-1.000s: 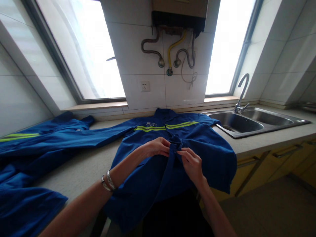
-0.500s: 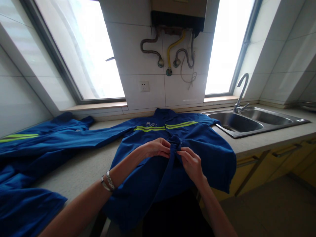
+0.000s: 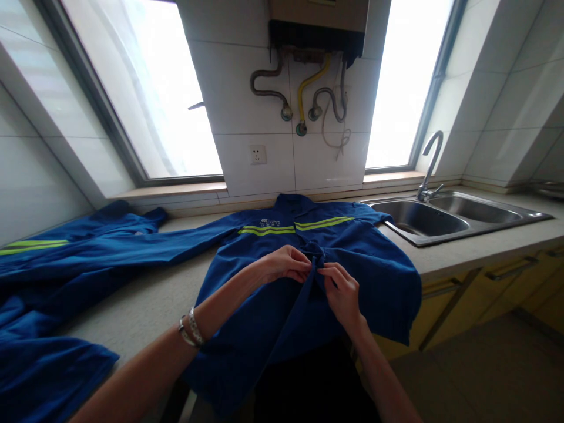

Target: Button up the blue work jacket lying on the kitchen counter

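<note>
A blue work jacket (image 3: 374,264) with yellow-green reflective stripes lies face up on the light countertop (image 3: 150,299), its hem hanging over the front edge. My left hand (image 3: 284,264) pinches the left side of the jacket's front opening at mid-chest. My right hand (image 3: 341,291) pinches the right side of that opening, fingertips almost touching the left hand's. Both hands have their fingers closed on the blue cloth. A bracelet sits on my left wrist.
A second blue garment (image 3: 57,276) with a reflective stripe is spread at the left of the counter. A steel double sink (image 3: 445,220) with a curved tap (image 3: 432,164) lies at the right. A socket (image 3: 258,154) and pipes are on the tiled wall.
My hands have drawn slightly closer together, pulling the two edges of the jacket front toward each other. Nothing else has moved.
</note>
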`<action>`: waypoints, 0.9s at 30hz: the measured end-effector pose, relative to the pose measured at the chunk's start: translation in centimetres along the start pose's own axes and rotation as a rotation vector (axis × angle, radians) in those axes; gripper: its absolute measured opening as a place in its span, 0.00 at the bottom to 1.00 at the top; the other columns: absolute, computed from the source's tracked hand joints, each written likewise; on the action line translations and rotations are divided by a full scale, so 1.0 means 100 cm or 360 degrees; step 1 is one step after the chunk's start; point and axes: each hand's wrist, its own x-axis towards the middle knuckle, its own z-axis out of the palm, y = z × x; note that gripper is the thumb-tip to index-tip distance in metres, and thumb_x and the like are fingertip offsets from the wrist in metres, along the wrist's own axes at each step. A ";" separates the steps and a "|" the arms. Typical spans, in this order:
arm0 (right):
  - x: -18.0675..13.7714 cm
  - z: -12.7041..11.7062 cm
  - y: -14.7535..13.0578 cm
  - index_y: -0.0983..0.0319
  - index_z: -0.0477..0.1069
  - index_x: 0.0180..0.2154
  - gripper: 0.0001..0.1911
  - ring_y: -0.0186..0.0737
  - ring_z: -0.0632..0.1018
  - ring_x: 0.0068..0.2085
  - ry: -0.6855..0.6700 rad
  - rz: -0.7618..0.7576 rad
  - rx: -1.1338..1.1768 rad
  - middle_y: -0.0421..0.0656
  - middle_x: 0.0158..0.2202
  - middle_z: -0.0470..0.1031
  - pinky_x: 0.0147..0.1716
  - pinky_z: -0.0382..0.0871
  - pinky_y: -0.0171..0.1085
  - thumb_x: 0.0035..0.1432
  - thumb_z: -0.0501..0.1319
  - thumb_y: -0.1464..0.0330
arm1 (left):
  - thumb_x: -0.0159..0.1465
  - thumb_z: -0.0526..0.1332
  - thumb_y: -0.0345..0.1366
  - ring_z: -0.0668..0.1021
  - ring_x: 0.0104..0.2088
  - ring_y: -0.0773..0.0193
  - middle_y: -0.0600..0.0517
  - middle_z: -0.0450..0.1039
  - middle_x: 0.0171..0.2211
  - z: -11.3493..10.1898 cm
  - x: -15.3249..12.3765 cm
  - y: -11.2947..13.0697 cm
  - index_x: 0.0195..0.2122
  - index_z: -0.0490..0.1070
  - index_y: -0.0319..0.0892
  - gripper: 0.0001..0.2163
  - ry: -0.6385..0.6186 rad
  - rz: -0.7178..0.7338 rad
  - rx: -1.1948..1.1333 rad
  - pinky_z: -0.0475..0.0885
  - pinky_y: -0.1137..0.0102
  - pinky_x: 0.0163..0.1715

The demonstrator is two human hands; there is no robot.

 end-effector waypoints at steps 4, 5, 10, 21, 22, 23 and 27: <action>0.000 0.000 0.000 0.61 0.73 0.36 0.13 0.34 0.77 0.37 0.0028 -0.0014 -0.0053 0.44 0.38 0.74 0.37 0.71 0.33 0.60 0.51 0.78 | 0.47 0.73 0.40 0.78 0.26 0.68 0.48 0.77 0.26 0.009 -0.004 0.006 0.30 0.77 0.34 0.15 0.0130 -0.0015 0.0049 0.74 0.74 0.31; 0.001 0.000 0.000 0.61 0.73 0.36 0.13 0.34 0.77 0.37 0.0020 -0.0027 -0.0074 0.44 0.38 0.75 0.37 0.71 0.33 0.60 0.51 0.78 | 0.47 0.73 0.40 0.78 0.25 0.68 0.48 0.77 0.25 0.010 -0.005 0.007 0.30 0.77 0.34 0.14 0.0152 -0.0016 0.0057 0.74 0.74 0.30; 0.001 -0.002 -0.002 0.61 0.72 0.35 0.14 0.35 0.76 0.35 -0.0110 -0.0036 -0.0163 0.44 0.34 0.74 0.36 0.70 0.33 0.61 0.49 0.77 | 0.48 0.71 0.38 0.78 0.25 0.67 0.48 0.77 0.24 0.012 -0.003 0.004 0.28 0.77 0.34 0.12 0.0180 -0.0028 0.0127 0.74 0.75 0.28; 0.007 -0.001 -0.038 0.61 0.67 0.46 0.16 0.43 0.77 0.41 -0.0227 0.0365 -0.0246 0.46 0.40 0.75 0.41 0.71 0.38 0.54 0.57 0.72 | 0.49 0.67 0.33 0.75 0.20 0.68 0.52 0.72 0.17 0.016 0.002 0.003 0.24 0.74 0.35 0.06 0.0415 0.0010 0.0299 0.71 0.76 0.21; 0.008 -0.001 -0.043 0.62 0.65 0.48 0.18 0.44 0.77 0.42 -0.0229 0.0400 -0.0259 0.47 0.41 0.75 0.41 0.71 0.39 0.54 0.59 0.70 | 0.49 0.66 0.33 0.75 0.20 0.68 0.52 0.72 0.17 0.017 0.002 0.003 0.23 0.74 0.35 0.05 0.0433 0.0013 0.0323 0.71 0.76 0.21; 0.009 0.000 -0.047 0.62 0.64 0.49 0.20 0.45 0.77 0.42 -0.0215 0.0441 -0.0286 0.47 0.41 0.75 0.40 0.71 0.40 0.53 0.60 0.68 | 0.49 0.66 0.32 0.75 0.19 0.68 0.53 0.72 0.17 0.019 0.001 0.004 0.23 0.74 0.35 0.05 0.0451 0.0015 0.0355 0.71 0.75 0.21; 0.011 0.004 -0.049 0.61 0.64 0.45 0.17 0.44 0.78 0.36 -0.0179 0.0563 -0.0403 0.45 0.35 0.75 0.34 0.71 0.38 0.53 0.61 0.65 | 0.50 0.63 0.31 0.75 0.19 0.68 0.52 0.72 0.17 0.023 0.000 0.004 0.23 0.74 0.35 0.04 0.0450 0.0036 0.0492 0.72 0.75 0.21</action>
